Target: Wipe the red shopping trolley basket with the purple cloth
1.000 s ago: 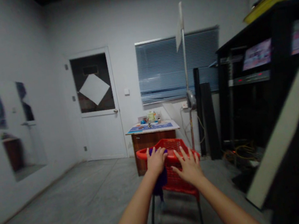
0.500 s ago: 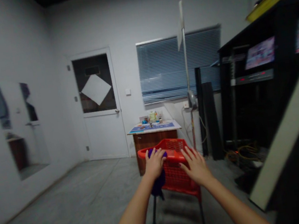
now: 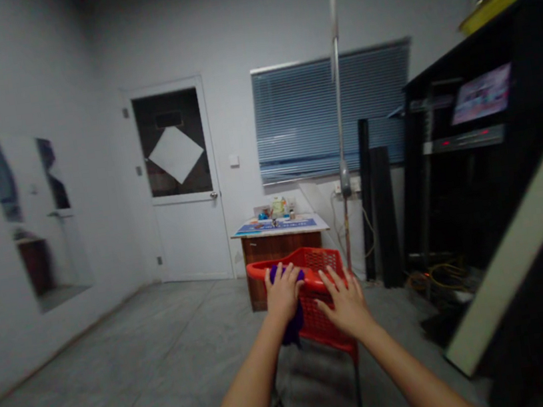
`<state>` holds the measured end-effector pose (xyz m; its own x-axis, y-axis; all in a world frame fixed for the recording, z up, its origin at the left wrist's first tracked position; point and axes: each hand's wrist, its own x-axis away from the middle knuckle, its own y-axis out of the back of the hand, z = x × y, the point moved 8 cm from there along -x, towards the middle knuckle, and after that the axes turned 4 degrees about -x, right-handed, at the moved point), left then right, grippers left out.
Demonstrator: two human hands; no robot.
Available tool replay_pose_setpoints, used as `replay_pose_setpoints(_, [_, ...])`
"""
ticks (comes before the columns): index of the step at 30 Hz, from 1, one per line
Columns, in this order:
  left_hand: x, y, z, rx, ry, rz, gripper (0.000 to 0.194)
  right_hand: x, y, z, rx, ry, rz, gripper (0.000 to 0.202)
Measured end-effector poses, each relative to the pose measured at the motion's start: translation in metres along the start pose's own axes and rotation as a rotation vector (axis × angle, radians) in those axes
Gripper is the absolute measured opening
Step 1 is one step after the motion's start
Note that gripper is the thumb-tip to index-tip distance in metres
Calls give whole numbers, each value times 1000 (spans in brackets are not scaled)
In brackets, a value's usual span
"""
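Note:
A small red plastic shopping cart (image 3: 318, 315) stands before me on dark legs. My left hand (image 3: 282, 291) presses a purple cloth (image 3: 295, 327) against the cart's handle, its fingers bent over the top; the cloth hangs down below the bar. My right hand (image 3: 344, 299) is at the right end of the handle with fingers spread and the thumb apart. It holds nothing, and whether the palm touches the bar cannot be made out. The inside of the cart is mostly hidden by the handle and my hands.
A wooden desk (image 3: 282, 246) with small items on top is just beyond the cart. A metal pole (image 3: 339, 106) rises at its right. Black shelving (image 3: 518, 54), a leaning pale board (image 3: 515, 250) and cables (image 3: 446, 273) line the right. A white door (image 3: 190, 238) is behind.
My right hand has shifted a little left, nearer my left hand. The left hand stays on the cloth. The view has shifted slightly.

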<state>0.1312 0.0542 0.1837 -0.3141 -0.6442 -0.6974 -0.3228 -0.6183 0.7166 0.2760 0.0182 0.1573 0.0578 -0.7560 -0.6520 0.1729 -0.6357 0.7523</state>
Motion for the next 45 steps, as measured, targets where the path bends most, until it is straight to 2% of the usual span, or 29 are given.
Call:
replay_pose_setpoints(3, [4, 1, 2, -3, 71, -43, 36, 1, 0, 7, 2, -31, 1, 70])
replay_pose_setpoints(7, [6, -1, -3, -5, -30, -13, 37, 1, 1, 14, -10, -48, 25, 69])
replay_pose_setpoints(12, [5, -1, 17, 8, 91, 10, 37, 1, 1, 19, -36, -50, 60, 70])
replay_pose_setpoints(14, [6, -2, 15, 21, 71, 15, 38, 0, 0, 19, -46, -57, 62, 70])
replay_pose_setpoints(18, [7, -2, 3, 34, -26, 25, 39, 0, -3, 11, -70, -36, 80, 68])
replay_pose_setpoints(21, [7, -2, 6, 30, -8, 29, 39, 3, -2, -1, -87, -6, 49, 65])
replay_pose_setpoints(26, [8, -3, 2, 37, 22, 15, 38, 8, -5, -15, -121, -78, 22, 65])
replay_pose_setpoints(31, [10, -1, -15, 36, -89, 26, 36, 9, -8, -5, -151, -61, 40, 68])
replay_pose_setpoints(34, [9, 2, -6, 32, -64, 31, 36, 10, -6, 4, -151, -25, 33, 73])
replay_pose_setpoints(38, [11, 3, 14, 18, 88, 21, 37, 12, -6, 18, -140, -41, 21, 80])
replay_pose_setpoints(43, [18, -1, 5, 30, -37, 55, 38, 11, -8, 33, -146, -50, 27, 82])
replay_pose_setpoints(45, [18, -1, 9, 35, -32, 64, 37, 11, -9, 33, -165, -41, 54, 81])
